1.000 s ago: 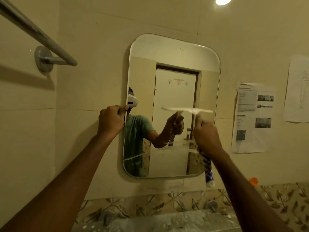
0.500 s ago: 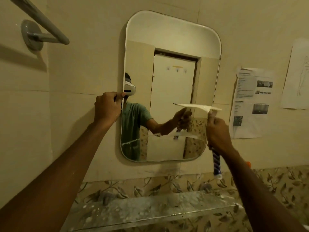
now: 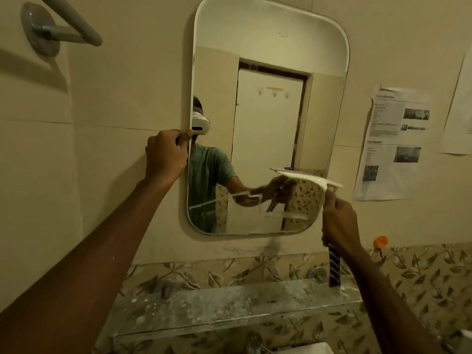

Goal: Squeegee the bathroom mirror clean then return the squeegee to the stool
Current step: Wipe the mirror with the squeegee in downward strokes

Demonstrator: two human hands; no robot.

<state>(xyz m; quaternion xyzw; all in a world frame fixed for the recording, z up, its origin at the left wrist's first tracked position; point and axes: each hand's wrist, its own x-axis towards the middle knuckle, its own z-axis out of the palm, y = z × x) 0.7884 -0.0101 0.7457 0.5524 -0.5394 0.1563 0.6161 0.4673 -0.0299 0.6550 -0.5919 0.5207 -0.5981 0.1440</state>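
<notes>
A rounded rectangular mirror (image 3: 268, 111) hangs on the beige tiled wall. My left hand (image 3: 166, 155) grips its left edge at mid height. My right hand (image 3: 339, 222) is closed on the squeegee (image 3: 310, 178), whose white blade lies against the lower right part of the glass, tilted down to the right. Its blue and white striped handle sticks out below my fist. The stool is not in view.
A dusty glass shelf (image 3: 229, 305) runs below the mirror, above a tap (image 3: 252, 342) and a basin corner. A towel rail (image 3: 63, 24) juts out at upper left. Printed papers (image 3: 393, 144) are stuck to the wall at right. An orange hook (image 3: 380, 241) sits low right.
The squeegee blade has slid down the right side of the mirror. My view has tilted downward. My left hand has stayed on the mirror's edge.
</notes>
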